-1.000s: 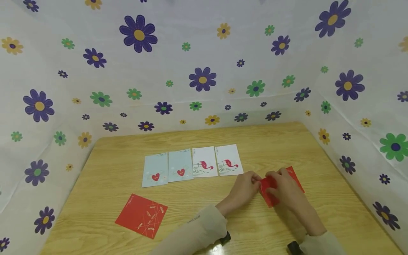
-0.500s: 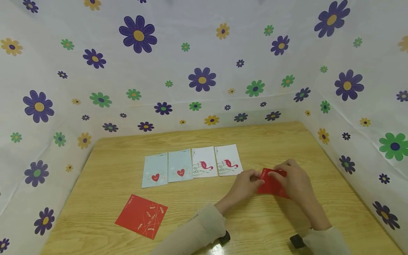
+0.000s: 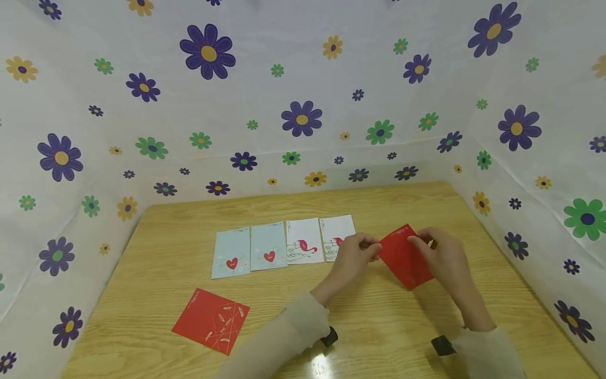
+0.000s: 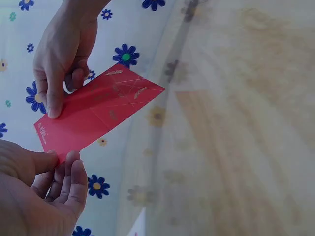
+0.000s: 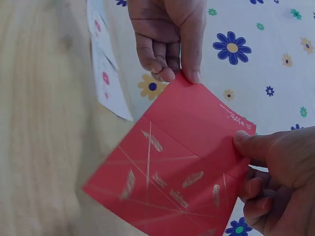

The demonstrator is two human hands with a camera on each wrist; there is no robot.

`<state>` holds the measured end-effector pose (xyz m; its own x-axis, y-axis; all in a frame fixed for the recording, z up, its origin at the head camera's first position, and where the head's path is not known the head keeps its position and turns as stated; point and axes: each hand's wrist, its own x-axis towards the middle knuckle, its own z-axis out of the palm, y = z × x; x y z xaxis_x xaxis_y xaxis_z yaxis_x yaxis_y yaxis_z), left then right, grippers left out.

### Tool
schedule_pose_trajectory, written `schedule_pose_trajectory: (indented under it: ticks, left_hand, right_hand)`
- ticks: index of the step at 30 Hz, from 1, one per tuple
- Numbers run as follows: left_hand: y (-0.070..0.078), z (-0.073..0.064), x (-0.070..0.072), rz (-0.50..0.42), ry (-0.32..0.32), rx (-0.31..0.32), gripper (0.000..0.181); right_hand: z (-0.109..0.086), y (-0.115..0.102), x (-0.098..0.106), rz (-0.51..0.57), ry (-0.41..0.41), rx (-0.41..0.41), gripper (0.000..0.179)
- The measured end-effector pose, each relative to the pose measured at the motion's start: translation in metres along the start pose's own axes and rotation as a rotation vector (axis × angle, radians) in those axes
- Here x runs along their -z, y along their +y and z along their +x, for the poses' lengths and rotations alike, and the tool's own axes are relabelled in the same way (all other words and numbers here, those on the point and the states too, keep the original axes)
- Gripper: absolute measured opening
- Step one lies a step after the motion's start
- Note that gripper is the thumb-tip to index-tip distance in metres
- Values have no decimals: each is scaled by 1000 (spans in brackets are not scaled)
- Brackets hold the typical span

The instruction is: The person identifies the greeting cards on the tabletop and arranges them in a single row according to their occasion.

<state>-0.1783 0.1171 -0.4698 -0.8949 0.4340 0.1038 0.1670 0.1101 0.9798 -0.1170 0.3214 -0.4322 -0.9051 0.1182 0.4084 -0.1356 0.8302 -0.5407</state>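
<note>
Between both hands a red card (image 3: 402, 258) printed with pale feathers and thin lines is held up off the table. My left hand (image 3: 352, 258) pinches one corner of it between thumb and fingers, as the left wrist view also shows. My right hand (image 5: 280, 172) grips the edge near the small white lettering, thumb on the printed face. A matching red card (image 3: 211, 321) lies flat at the front left of the table. Behind my left hand stands a row of cards: two pale blue heart cards (image 3: 230, 253) and two white flamingo cards (image 3: 304, 241), the rightmost partly covered by that hand.
The wooden table (image 3: 156, 252) has a flower-printed white curtain (image 3: 265, 68) around its back and sides. Dark wrist-camera straps (image 3: 442, 345) show at the sleeves.
Both hands have lifted the red card up and away from me. It has turned from lying partly hidden under the right hand to showing its printed face. The other cards stay put.
</note>
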Motion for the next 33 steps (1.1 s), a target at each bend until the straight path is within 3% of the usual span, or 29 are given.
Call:
schedule_pose_trajectory:
  ticks: [7, 14, 19, 25, 30, 33]
  left_hand:
    - [15, 21, 14, 48, 96, -36, 12]
    - [29, 40, 24, 97, 160, -69, 14]
    - [40, 55, 32, 67, 160, -69, 15]
    - [47, 73, 37, 71, 157, -42, 16]
    - [42, 84, 38, 24, 108, 3, 18]
    - [35, 88, 37, -13, 110, 35, 18]
  right_hand:
    - [23, -6, 7, -14, -50, 68, 44]
    - [46, -14, 10, 41, 40, 89, 30]
    - [65, -17, 8, 70, 98, 67, 23]
    - [86, -9, 1, 126, 94, 58, 24]
    - [96, 4, -7, 159, 68, 33, 24]
    - [101, 12, -14, 182, 30, -10, 24]
